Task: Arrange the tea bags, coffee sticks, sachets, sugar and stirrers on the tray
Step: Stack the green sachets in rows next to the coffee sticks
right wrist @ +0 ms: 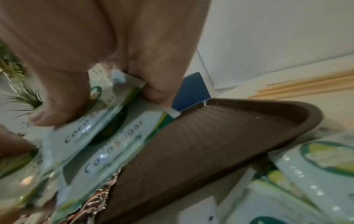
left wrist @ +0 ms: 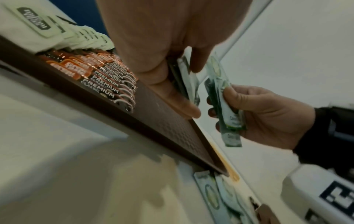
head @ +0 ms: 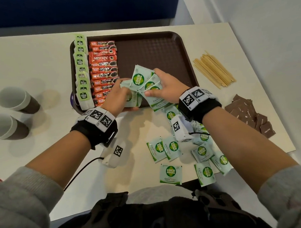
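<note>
A brown tray (head: 157,45) lies on the white table, with a column of green-labelled tea bags (head: 81,70) along its left edge and red coffee sticks (head: 104,70) beside them. Over the tray's near edge both hands hold pale green coco sugar sachets. My right hand (head: 161,87) pinches a fanned bunch of sachets (head: 145,81), thumb on top (right wrist: 57,112). My left hand (head: 120,98) grips a few more sachets (left wrist: 188,81) between thumb and fingers. Loose sugar sachets (head: 169,147) lie scattered on the table near me. Wooden stirrers (head: 213,69) lie right of the tray.
Two paper cups (head: 14,99) stand at the left of the table. A pile of brown sachets (head: 247,113) lies near the right edge. The tray's right half (right wrist: 220,136) holds nothing. A blue panel stands behind the table.
</note>
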